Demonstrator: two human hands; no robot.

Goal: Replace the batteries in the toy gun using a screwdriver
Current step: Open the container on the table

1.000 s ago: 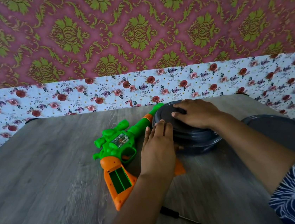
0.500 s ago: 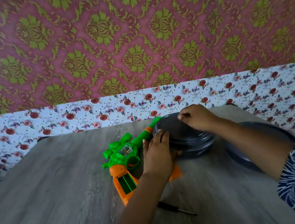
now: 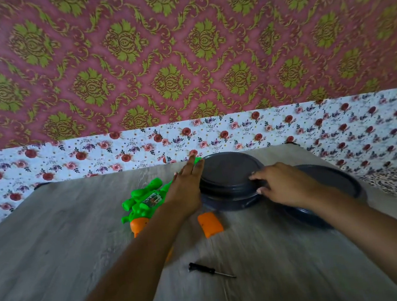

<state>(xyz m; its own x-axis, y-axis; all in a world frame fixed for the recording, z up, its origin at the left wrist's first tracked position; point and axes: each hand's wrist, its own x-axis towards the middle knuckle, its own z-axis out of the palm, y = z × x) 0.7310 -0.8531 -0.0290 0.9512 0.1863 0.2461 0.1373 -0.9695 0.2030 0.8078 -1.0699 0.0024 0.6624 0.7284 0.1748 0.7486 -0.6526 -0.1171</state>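
A green and orange toy gun (image 3: 144, 201) lies on the grey table, its grip partly hidden under my left forearm. Its orange battery cover (image 3: 210, 224) lies loose beside it. A small black screwdriver (image 3: 210, 270) rests nearer to me. My left hand (image 3: 187, 188) lies with straight fingers against the left side of a round dark grey lidded container (image 3: 227, 174). My right hand (image 3: 280, 183) grips the right edge of the container's lid with curled fingers.
A second dark grey round lid or plate (image 3: 339, 183) lies at the right, partly under my right forearm. A floral cloth (image 3: 239, 130) lines the table's far edge below patterned wallpaper. The wood-grain table (image 3: 54, 241) spreads to the left.
My right hand slid from the top of the lid to its right edge. My left hand moved farther along the container's left side, uncovering the orange battery cover. The view tilted upward.
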